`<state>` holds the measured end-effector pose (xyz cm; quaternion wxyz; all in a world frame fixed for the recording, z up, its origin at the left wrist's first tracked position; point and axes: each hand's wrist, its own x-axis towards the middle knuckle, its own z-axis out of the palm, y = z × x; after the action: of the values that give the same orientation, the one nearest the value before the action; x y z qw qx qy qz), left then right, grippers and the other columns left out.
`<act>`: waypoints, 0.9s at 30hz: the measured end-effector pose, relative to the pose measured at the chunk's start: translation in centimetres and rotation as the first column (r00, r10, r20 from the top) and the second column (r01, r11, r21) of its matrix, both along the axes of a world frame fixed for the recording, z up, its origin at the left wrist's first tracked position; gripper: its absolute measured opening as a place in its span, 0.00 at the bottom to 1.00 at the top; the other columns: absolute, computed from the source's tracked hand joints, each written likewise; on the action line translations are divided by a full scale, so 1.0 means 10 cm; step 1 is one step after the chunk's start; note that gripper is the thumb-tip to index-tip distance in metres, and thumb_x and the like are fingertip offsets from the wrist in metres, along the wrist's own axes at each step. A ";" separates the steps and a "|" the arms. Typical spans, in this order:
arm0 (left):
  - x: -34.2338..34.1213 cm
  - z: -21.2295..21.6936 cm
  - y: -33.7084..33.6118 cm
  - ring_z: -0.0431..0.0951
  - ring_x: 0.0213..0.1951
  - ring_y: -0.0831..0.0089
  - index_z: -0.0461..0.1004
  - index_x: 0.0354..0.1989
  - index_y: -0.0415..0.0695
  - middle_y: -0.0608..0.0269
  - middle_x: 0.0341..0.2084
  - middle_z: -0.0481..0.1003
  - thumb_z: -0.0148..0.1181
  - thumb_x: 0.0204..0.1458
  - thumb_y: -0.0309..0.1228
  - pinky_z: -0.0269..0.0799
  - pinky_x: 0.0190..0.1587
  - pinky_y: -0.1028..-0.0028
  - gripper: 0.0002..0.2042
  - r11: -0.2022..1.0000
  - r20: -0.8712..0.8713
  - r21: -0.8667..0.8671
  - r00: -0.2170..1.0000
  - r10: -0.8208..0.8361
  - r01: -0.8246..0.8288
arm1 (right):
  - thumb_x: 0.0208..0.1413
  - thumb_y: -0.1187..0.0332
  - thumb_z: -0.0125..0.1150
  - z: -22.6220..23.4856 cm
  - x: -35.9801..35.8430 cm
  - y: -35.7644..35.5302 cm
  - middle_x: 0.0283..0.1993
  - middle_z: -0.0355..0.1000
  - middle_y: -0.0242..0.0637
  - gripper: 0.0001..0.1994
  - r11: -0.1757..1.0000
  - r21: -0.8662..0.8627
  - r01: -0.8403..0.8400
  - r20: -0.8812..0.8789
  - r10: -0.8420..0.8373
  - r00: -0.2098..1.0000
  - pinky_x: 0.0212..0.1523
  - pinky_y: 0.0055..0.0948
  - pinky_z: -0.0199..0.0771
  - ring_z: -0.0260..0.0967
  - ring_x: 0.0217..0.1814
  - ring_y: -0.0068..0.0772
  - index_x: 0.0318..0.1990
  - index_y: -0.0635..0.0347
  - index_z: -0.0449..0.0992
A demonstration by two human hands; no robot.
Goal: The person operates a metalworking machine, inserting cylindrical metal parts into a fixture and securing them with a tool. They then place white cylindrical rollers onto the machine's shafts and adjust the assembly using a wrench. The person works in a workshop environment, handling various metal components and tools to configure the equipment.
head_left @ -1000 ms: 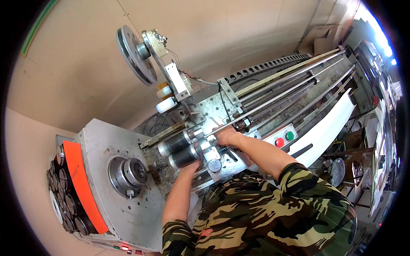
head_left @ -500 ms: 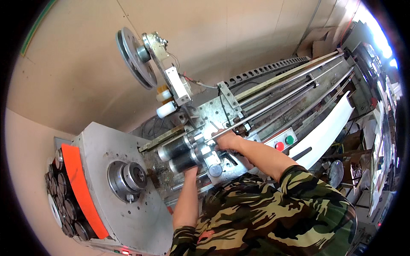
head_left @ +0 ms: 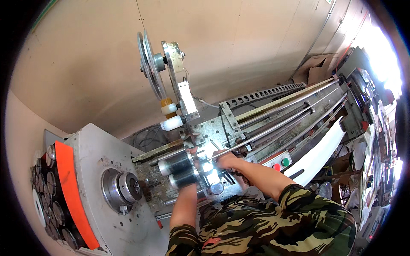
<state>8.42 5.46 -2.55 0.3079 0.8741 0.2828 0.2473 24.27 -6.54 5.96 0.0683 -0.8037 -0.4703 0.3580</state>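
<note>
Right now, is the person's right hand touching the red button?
Apart. In the head view, the red button sits to the right of the right hand, with visible space between them.

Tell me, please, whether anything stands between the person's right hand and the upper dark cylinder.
Yes: in this view, bright metal fittings lie between the right hand and the upper dark cylinder, just left of that hand. Glare and overlap hide whether the hand reaches past them.
</note>
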 end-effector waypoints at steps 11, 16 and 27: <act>-0.13 0.06 0.01 0.74 0.47 0.63 0.72 0.48 0.41 0.57 0.43 0.75 0.56 0.50 0.30 0.69 0.51 0.64 0.16 0.999 -0.064 0.043 0.998 -0.002 0.005 | 0.47 0.57 0.64 0.30 -0.02 0.06 0.44 0.73 0.51 0.18 0.987 -0.029 -0.159 0.103 0.161 0.981 0.48 0.43 0.73 0.72 0.49 0.50 0.41 0.60 0.75; -0.06 0.13 -0.04 0.74 0.46 0.64 0.72 0.48 0.40 0.57 0.42 0.75 0.57 0.49 0.29 0.70 0.50 0.64 0.16 0.998 -0.086 0.066 0.996 -0.015 0.021 | 0.51 0.63 0.59 -0.06 0.00 0.03 0.42 0.75 0.50 0.15 0.959 0.070 -0.276 0.210 0.256 0.944 0.45 0.44 0.74 0.73 0.46 0.51 0.47 0.54 0.72; -0.67 0.20 -0.38 0.75 0.44 0.64 0.72 0.46 0.39 0.56 0.40 0.75 0.61 0.46 0.25 0.71 0.49 0.66 0.16 0.964 -0.136 0.252 0.984 0.118 -0.081 | 0.46 0.69 0.59 -0.06 -0.02 0.02 0.39 0.74 0.51 0.10 0.939 0.093 -0.331 0.289 0.292 0.912 0.43 0.43 0.75 0.74 0.43 0.50 0.36 0.63 0.77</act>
<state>1.73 1.70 -0.54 0.1625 0.9062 0.3158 0.2293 24.11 -6.33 5.37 0.0017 -0.7527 -0.6215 0.2174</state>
